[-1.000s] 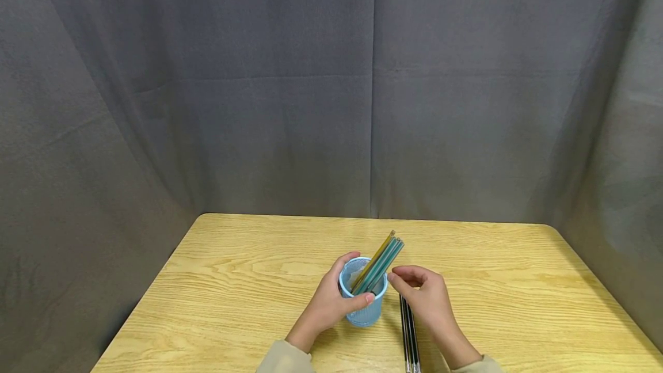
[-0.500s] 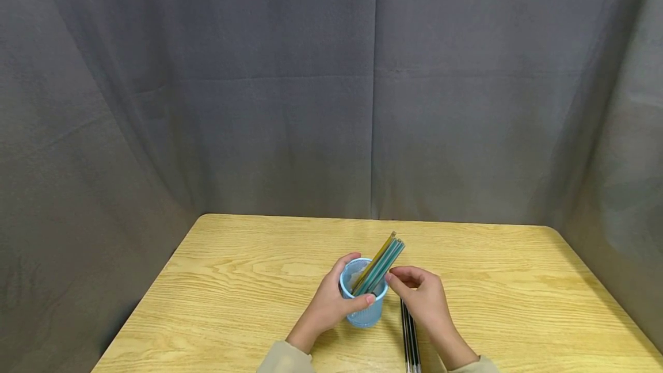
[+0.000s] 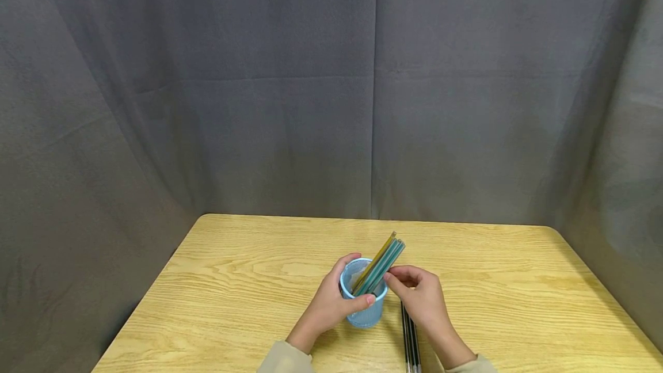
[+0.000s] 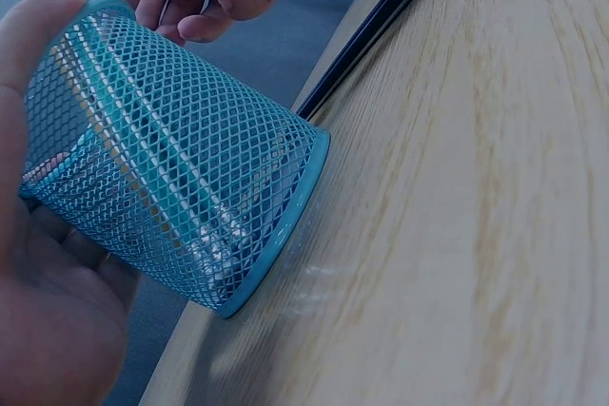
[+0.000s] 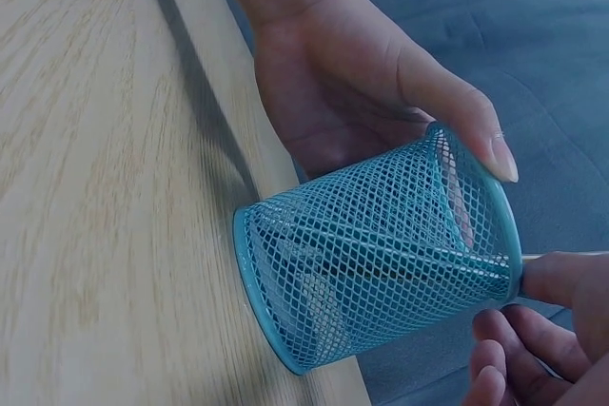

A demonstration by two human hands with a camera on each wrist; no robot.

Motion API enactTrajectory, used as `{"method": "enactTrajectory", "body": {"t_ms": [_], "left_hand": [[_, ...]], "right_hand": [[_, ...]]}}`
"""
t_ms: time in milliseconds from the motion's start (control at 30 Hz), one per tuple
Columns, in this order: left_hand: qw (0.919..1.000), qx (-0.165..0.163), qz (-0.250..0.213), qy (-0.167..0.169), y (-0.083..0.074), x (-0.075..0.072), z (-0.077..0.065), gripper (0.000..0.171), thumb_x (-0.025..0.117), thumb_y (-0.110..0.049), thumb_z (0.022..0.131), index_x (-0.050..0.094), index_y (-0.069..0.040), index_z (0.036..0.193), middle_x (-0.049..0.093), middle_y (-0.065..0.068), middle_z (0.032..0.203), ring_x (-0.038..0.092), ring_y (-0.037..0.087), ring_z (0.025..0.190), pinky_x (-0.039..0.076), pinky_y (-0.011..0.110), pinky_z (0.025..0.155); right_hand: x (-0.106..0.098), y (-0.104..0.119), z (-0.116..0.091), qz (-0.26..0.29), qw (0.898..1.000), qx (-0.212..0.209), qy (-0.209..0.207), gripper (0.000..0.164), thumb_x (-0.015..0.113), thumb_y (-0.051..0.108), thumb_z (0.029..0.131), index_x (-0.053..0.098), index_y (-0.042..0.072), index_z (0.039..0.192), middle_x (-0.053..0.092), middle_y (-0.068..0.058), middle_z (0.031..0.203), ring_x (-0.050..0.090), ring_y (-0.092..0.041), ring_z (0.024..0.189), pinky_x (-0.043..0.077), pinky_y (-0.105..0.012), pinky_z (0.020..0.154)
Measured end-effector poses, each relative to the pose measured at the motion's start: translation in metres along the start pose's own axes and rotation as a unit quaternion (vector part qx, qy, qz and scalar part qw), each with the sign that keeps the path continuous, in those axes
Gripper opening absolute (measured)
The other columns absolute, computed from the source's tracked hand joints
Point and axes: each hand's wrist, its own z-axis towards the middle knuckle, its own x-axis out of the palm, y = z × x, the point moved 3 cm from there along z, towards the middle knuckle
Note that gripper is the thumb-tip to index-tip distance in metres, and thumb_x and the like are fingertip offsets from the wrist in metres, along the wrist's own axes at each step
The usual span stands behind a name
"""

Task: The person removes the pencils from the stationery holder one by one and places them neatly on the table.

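My left hand (image 3: 330,303) grips a light-blue mesh pencil cup (image 3: 365,319), its thumb along the near rim and its fingers round the far side. Several slim teal pencils (image 3: 382,268) and a yellow pencil (image 3: 380,251) lean to the right inside the cup, their upper ends above the rim. My right hand (image 3: 422,298) is at the cup's right edge, with bent fingers. In the right wrist view, its thumb meets the rim and its fingertips lie just outside the mesh wall; I cannot tell whether it pinches anything.
Several long black sticks (image 3: 409,332) lie on the wooden table (image 3: 233,281), partly under the right hand and to the right of the cup. Grey curtains (image 3: 279,131) surround the table at the back and both sides.
My right hand has moved slightly left, bringing its thumb up against the cup's rim beside the teal pencils. The left hand and the cup have barely shifted.
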Motion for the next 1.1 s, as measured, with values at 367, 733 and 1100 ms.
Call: {"method": "enactTrajectory", "body": {"t_ms": [367, 733, 1100], "left_hand": [[1.0, -0.002, 0.001, -0.001, -0.001, 0.0003, -0.0004, 0.075, 0.079, -0.029, 0.083, 0.039, -0.033, 0.146, 0.059, -0.001, 0.126, 0.058, 0.023, 0.112, 0.046, 0.044, 0.094], [1.0, 0.002, -0.002, 0.002, -0.0008, 0.0004, -0.0005, 0.076, 0.08, -0.03, 0.083, 0.039, -0.033, 0.146, 0.058, -0.001, 0.126, 0.059, 0.024, 0.112, 0.047, 0.043, 0.093], [1.0, 0.002, -0.006, 0.004, -0.0017, -0.0002, -0.0004, 0.076, 0.08, -0.03, 0.083, 0.038, -0.033, 0.147, 0.058, -0.001, 0.127, 0.059, 0.023, 0.112, 0.047, 0.044, 0.094]], "right_hand": [[0.0007, 0.0015, -0.0001, 0.004, 1.0, 0.005, 0.004, 0.01, 0.076, 0.01, 0.087, 0.076, 0.003, 0.094, 0.071, -0.004, 0.088, 0.062, -0.016, 0.078, 0.048, -0.025, 0.068], [0.0016, 0.0019, 0.0013, 0.003, 1.0, 0.005, 0.002, 0.008, 0.076, 0.01, 0.087, 0.076, 0.003, 0.092, 0.071, -0.004, 0.086, 0.061, -0.016, 0.077, 0.048, -0.025, 0.067], [0.0003, 0.0049, 0.001, -0.003, 1.0, -0.001, -0.006, 0.008, 0.078, 0.011, 0.086, 0.076, 0.003, 0.089, 0.071, -0.004, 0.084, 0.061, -0.015, 0.075, 0.047, -0.025, 0.063]]}}
